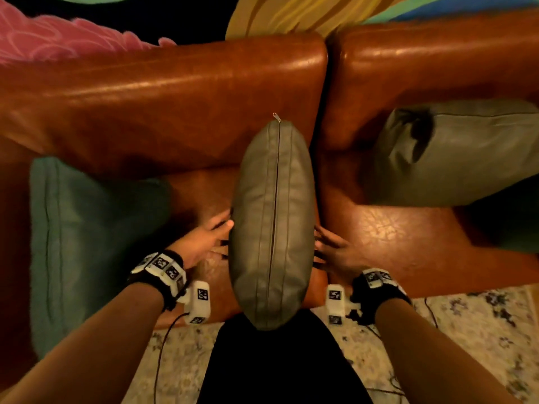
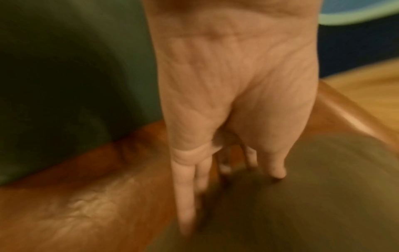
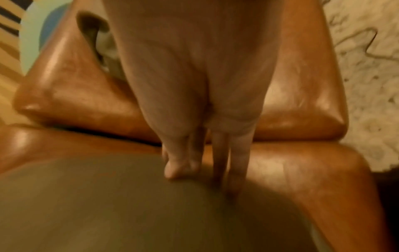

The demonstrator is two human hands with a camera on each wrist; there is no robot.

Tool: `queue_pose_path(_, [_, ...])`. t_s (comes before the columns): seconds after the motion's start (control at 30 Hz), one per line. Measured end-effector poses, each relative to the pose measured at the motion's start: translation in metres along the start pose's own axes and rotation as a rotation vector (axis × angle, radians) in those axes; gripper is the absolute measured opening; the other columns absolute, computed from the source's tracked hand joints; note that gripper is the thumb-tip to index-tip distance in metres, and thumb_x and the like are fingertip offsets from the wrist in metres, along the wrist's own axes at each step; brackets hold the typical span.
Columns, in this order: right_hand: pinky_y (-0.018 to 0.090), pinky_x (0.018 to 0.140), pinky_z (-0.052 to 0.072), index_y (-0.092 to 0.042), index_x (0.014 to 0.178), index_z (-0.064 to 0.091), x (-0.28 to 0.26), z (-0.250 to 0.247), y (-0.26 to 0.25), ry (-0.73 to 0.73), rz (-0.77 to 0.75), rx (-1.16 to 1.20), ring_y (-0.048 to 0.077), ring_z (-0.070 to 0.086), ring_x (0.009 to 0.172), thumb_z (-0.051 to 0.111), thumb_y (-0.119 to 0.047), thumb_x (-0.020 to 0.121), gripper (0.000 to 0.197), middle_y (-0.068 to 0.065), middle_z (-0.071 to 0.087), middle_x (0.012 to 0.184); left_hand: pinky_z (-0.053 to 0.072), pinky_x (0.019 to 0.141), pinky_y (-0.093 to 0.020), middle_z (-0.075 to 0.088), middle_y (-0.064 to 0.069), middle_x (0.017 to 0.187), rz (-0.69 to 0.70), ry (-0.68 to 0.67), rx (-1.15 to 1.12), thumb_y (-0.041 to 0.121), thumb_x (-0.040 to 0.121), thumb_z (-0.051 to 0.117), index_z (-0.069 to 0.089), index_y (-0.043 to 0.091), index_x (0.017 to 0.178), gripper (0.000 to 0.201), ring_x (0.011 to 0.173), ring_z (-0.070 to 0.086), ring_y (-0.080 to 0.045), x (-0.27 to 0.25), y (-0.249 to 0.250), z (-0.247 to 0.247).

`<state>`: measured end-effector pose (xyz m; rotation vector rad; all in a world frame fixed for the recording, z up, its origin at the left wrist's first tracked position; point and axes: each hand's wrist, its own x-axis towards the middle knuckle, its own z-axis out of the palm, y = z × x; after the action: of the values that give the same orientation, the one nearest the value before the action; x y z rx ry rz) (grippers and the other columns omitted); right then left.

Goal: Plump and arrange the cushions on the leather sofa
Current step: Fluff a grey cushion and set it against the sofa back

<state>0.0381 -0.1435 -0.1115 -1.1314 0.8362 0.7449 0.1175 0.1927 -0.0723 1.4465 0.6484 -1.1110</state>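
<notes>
A grey leather cushion (image 1: 271,223) stands on edge on the brown leather sofa (image 1: 163,91), zip seam facing up. My left hand (image 1: 210,239) presses flat against its left face with straight fingers. My right hand (image 1: 332,249) presses the opposite face the same way. In the left wrist view my left hand (image 2: 226,170) meets the grey cushion (image 2: 302,196) with fingers extended. In the right wrist view my right hand (image 3: 205,162) touches the grey cushion (image 3: 108,204) likewise. Both wrist views are blurred.
A teal cushion (image 1: 81,228) leans at the sofa's left end. A second grey cushion (image 1: 455,153) lies against the right backrest. A pink throw (image 1: 58,36) hangs behind the sofa. A patterned rug (image 1: 466,345) covers the floor before the seat edge.
</notes>
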Motion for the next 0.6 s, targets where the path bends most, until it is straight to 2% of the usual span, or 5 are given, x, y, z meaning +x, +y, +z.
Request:
queue_pose_path(0.13, [0.038, 0.078, 0.059, -0.033, 0.142, 0.046, -0.004, -0.024, 0.002, 0.105, -0.01, 0.053, 0.022, 0.065, 0.105, 0.089, -0.035, 0.066, 0.088, 0.003, 0.061, 0.132, 0.056, 0.089, -0.053, 0.047, 0.008, 0.141, 0.009, 0.14, -0.22, 0.032, 0.1, 0.057, 0.039, 0.046, 0.148, 0.052, 0.123, 0.052, -0.031, 0.018, -0.017, -0.02])
queue_pose_path(0.2, [0.037, 0.07, 0.06, -0.028, 0.132, 0.056, 0.006, 0.01, 0.008, -0.009, 0.005, 0.003, 0.023, 0.07, 0.087, 0.082, -0.02, 0.078, 0.06, 0.005, 0.073, 0.11, 0.058, 0.08, -0.042, 0.059, 0.004, 0.131, 0.03, 0.109, -0.193, 0.031, 0.102, 0.056, 0.042, 0.039, 0.148, 0.049, 0.106, 0.063, -0.024, 0.034, -0.025, 0.016])
queue_pose_path(0.3, [0.049, 0.093, 0.055, -0.027, 0.141, 0.053, 0.016, 0.017, 0.013, -0.123, 0.053, 0.007, 0.035, 0.065, 0.115, 0.074, -0.013, 0.086, 0.06, 0.005, 0.065, 0.133, 0.054, 0.076, -0.038, 0.071, -0.002, 0.112, 0.022, 0.12, -0.185, 0.029, 0.103, 0.052, 0.055, 0.036, 0.136, 0.034, 0.091, 0.067, -0.022, 0.032, -0.018, 0.024])
queue_pose_path(0.4, [0.046, 0.086, 0.057, -0.034, 0.139, 0.052, 0.017, 0.013, 0.01, 0.016, 0.073, 0.095, 0.034, 0.068, 0.108, 0.086, -0.026, 0.069, 0.078, -0.003, 0.067, 0.127, 0.051, 0.079, -0.041, 0.062, 0.005, 0.127, 0.092, 0.185, -0.303, 0.032, 0.102, 0.055, 0.052, 0.042, 0.139, 0.039, 0.106, 0.062, -0.024, 0.023, -0.011, -0.009])
queue_pose_path(0.6, [0.039, 0.073, 0.057, -0.028, 0.124, 0.06, 0.017, 0.057, -0.021, 0.015, 0.073, -0.284, 0.023, 0.065, 0.08, 0.059, -0.003, 0.095, 0.039, -0.001, 0.07, 0.092, 0.056, 0.095, -0.046, 0.072, -0.007, 0.12, 0.094, 0.261, -0.18, 0.04, 0.101, 0.055, 0.064, 0.03, 0.131, 0.033, 0.105, 0.069, -0.023, 0.009, -0.016, 0.032])
